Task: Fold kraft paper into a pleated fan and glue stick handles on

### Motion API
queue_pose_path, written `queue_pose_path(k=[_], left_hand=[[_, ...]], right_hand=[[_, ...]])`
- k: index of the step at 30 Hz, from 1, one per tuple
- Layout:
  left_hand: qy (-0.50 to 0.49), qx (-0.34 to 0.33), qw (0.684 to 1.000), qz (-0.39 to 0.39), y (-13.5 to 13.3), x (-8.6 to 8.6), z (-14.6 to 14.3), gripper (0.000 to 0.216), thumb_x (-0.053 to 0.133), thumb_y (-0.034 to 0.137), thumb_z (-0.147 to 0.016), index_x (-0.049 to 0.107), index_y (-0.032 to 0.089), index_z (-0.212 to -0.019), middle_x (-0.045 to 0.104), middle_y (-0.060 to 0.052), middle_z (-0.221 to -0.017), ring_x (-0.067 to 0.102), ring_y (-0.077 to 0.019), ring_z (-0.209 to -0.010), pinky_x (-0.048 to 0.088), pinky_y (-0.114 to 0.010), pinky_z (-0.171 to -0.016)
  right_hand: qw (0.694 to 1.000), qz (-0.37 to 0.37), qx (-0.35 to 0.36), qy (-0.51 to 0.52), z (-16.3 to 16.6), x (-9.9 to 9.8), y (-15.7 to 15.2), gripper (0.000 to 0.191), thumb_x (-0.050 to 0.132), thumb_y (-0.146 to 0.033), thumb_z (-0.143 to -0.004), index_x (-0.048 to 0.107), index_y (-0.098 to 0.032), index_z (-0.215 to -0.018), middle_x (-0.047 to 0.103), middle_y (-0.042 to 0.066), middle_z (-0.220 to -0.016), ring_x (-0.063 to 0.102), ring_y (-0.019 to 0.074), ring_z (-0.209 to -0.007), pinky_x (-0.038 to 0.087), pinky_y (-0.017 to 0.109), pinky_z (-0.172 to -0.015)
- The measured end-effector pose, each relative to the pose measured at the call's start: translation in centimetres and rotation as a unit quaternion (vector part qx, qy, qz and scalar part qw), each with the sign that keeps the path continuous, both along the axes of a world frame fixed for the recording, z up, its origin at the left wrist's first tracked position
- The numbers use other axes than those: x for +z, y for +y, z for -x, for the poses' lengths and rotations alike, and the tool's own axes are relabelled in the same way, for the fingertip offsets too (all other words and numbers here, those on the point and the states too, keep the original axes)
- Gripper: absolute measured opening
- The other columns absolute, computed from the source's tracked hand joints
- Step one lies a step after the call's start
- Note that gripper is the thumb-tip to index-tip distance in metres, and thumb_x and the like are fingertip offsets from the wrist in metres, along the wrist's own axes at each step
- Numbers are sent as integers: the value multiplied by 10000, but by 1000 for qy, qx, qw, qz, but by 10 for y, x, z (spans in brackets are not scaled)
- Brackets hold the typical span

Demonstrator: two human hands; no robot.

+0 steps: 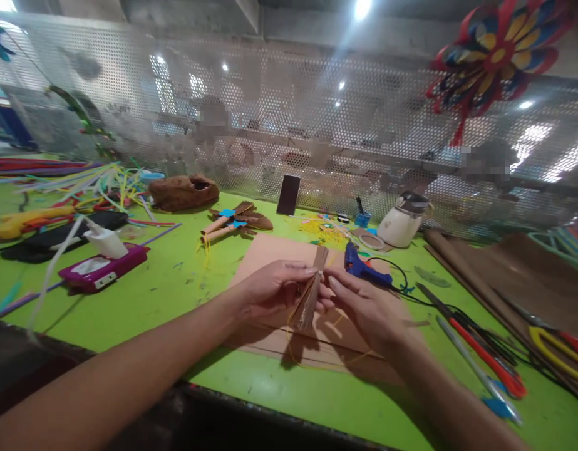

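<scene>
A narrow bundle of pleated brown paper (308, 310) stands tilted between my two hands, over the cardboard sheets. My left hand (274, 285) is closed on its middle, with the thumb across the front. From the other side my right hand (359, 300) pinches at the same spot, its fingertips meeting the left thumb. A thin yellow string (291, 347) hangs from the bundle and loops down over the cardboard (265, 254). Whether the right fingertips also hold the string is hidden.
A blue glue gun (364, 266) lies just beyond my right hand. Right of it are a red-handled knife (486, 357), yellow-handled scissors (556, 354) and brown paper (528, 269). Two brown paper fans (237, 219), a phone (289, 195) and a purple power strip (103, 269) occupy the green table.
</scene>
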State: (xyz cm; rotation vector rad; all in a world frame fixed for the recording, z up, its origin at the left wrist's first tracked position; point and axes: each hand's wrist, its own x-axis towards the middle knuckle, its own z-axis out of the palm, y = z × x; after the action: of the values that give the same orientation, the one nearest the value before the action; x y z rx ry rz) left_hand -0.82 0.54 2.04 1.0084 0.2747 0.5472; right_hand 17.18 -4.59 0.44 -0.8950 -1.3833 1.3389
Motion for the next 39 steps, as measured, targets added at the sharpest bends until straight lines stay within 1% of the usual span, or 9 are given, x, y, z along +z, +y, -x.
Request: queue_pose_path(k=[5, 8, 11, 13, 18, 23, 30, 33, 39], left_hand=[[23, 116, 993, 16, 2, 3, 0, 214, 436, 153, -873, 624, 56, -841, 675, -133, -819, 649, -164, -732, 496, -317, -778], [42, 173, 984, 24, 5, 3, 1, 229, 443, 171, -874, 631, 59, -808, 672, -138, -820, 638, -156, -734, 495, -293, -763], [46, 213, 975, 42, 7, 1, 1, 208, 467, 173, -861, 632, 65, -791, 670, -138, -818, 631, -154, -751, 486, -284, -790], [42, 227, 971, 56, 7, 1, 0, 202, 466, 158, -856, 627, 68, -775, 667, -129, -794, 629, -149, -737, 480, -295, -815], [51, 237, 968, 60, 5, 2, -1, 238, 438, 144, -858, 623, 71, -726, 658, -108, -729, 627, -140, -707, 472, -299, -832], [54, 237, 969, 39, 7, 1, 0, 234, 441, 140, -848, 625, 85, -716, 670, -111, -754, 628, -147, -729, 468, -295, -817], [33, 305, 952, -16, 5, -3, -5, 145, 515, 174, -806, 594, 99, -709, 651, -113, -752, 616, -162, -709, 472, -330, -777], [28, 326, 944, -39, -1, -3, -9, 135, 547, 215, -791, 580, 105, -720, 641, -108, -764, 613, -164, -705, 477, -318, -747], [30, 324, 943, -72, -15, 3, -14, 140, 566, 244, -794, 567, 111, -753, 631, -83, -762, 613, -160, -699, 482, -321, -738]], right_hand=[[993, 104, 30, 55, 10, -3, -2, 365, 638, -361, -767, 623, -203, -1096, 653, 72, -891, 613, 147, -639, 451, 215, -441], [990, 138, 23, 22, 16, 2, -5, 330, 670, -406, -711, 645, -148, -915, 645, 54, -691, 540, 117, -455, 385, 208, -375], [991, 107, -39, -65, 17, 5, -6, 323, 663, -445, -703, 608, -129, -666, 570, 9, -540, 457, 83, -431, 344, 200, -415], [988, 72, -59, -126, 15, 4, -6, 361, 617, -473, -731, 587, -134, -608, 544, 2, -522, 449, 94, -462, 349, 217, -451], [953, -54, -120, -273, 8, -4, -4, 315, 559, -443, -772, 648, -154, -681, 637, 47, -682, 554, 180, -657, 421, 273, -601], [927, -140, -176, -301, 9, 0, -7, 299, 536, -427, -791, 657, -160, -735, 666, 85, -803, 583, 218, -780, 443, 312, -719], [950, -66, -133, -274, 22, 8, -12, 389, 503, -499, -807, 650, -144, -861, 668, 77, -853, 598, 197, -797, 465, 269, -679], [947, -71, -145, -279, 32, 5, -11, 377, 502, -491, -817, 640, -140, -827, 654, 60, -778, 590, 177, -723, 450, 249, -613], [945, -69, -195, -254, 43, -2, -8, 400, 499, -513, -812, 589, -147, -681, 594, 26, -615, 524, 150, -571, 398, 244, -519]])
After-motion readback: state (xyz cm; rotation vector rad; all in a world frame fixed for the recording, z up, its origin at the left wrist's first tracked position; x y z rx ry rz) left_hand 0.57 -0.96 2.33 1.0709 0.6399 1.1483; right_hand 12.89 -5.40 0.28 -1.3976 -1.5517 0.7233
